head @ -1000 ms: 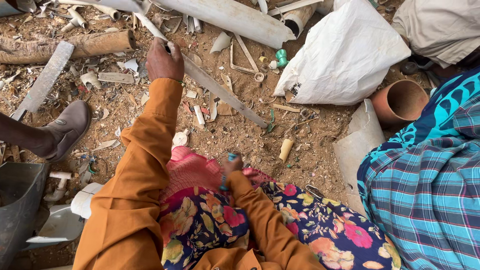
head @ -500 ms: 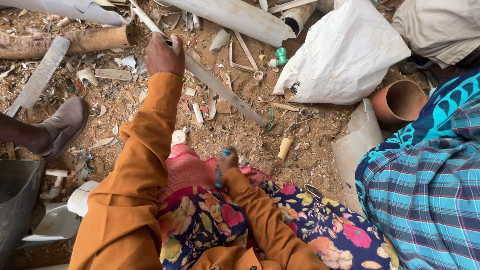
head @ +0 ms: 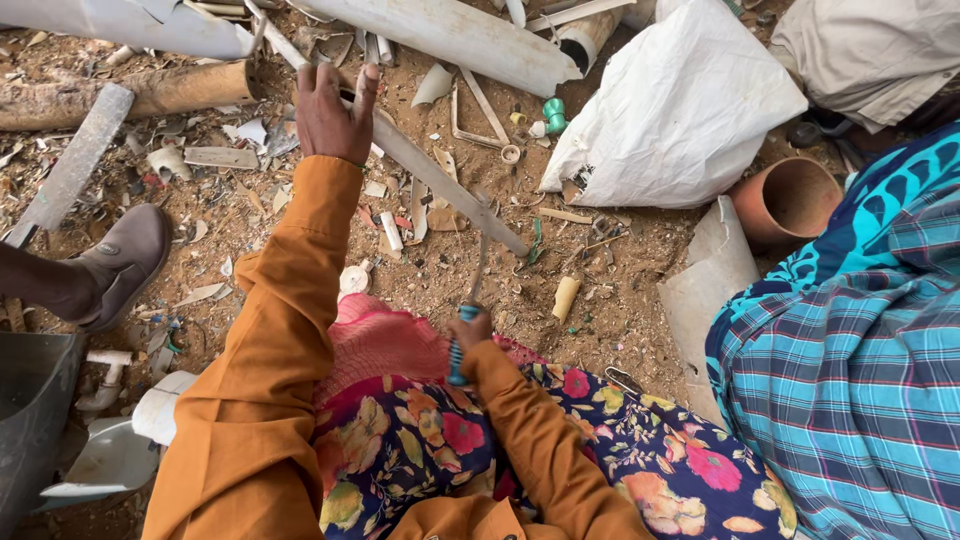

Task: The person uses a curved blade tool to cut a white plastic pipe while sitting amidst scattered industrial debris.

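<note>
Left hand (head: 335, 112) shifted slightly along the grey pipe strip (head: 450, 190), strip clasped at 11 o'clock, teal-handled tool (head: 459, 345) gripped by right hand (head: 470, 328) at centre.

left hand (head: 335, 115) on strip (head: 440, 180) | sack (head: 680, 110) right | shoe (head: 125, 262) left

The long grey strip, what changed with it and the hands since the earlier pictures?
The left hand has closed more around the long grey strip, still on its upper end. The right hand still grips the blue-handled tool, now raised toward the strip. White bag and clay pot stayed put.
</note>
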